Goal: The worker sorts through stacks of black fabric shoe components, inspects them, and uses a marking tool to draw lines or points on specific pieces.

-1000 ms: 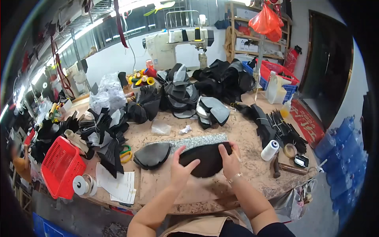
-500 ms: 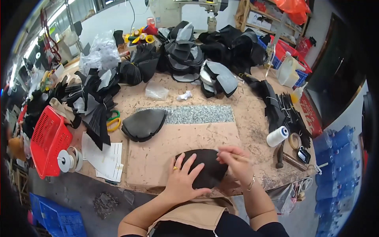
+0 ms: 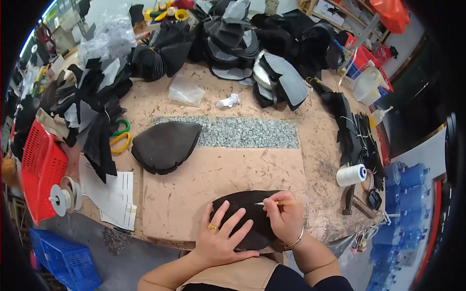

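A curved black panel, of leather or similar sheet, lies at the near edge of the workbench. My left hand rests on its left part, fingers spread, a ring on one finger. Pinched in my right hand is a slim pen-like tool with a pale pointed tip touching or just over the panel's upper right area. Whether it is a pen or an awl cannot be made out. Farther left sits another domed black piece with a notched lower edge, apart from both hands.
A speckled stone strip lies beyond the pale board. Scissors, paper patterns and a red basket are left. On the right stand a thread cone and a hammer. Black cut pieces heap behind.
The view has tilted down and shifted. My right hand has moved the tool's tip inward over the panel from its upper right edge. My left hand stays spread on the panel.
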`<state>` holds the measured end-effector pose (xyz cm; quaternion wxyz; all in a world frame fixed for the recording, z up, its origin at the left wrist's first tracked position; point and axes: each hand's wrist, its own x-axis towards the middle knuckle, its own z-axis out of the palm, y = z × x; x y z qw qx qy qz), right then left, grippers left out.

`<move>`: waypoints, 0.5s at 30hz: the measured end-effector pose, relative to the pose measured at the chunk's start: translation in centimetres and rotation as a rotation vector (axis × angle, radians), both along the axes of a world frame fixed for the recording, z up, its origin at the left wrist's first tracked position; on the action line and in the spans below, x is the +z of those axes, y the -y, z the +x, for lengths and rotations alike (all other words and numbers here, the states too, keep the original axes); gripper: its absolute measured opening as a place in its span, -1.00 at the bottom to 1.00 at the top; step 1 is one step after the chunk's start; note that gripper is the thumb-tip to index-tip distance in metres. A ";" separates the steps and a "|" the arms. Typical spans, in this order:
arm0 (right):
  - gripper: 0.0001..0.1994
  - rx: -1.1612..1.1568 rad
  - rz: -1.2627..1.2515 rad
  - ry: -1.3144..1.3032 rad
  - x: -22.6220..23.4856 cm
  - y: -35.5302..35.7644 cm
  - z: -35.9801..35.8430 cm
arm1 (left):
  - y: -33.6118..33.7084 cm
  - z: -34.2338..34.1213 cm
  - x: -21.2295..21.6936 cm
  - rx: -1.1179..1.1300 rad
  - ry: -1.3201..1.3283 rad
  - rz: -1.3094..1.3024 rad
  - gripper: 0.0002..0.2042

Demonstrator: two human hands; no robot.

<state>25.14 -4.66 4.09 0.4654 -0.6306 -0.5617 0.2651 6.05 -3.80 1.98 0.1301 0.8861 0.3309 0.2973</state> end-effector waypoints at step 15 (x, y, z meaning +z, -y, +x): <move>-0.87 0.086 0.057 0.097 -0.5 -0.2 0.3 | -0.3 -0.1 -0.7 0.002 -0.066 0.024 -0.44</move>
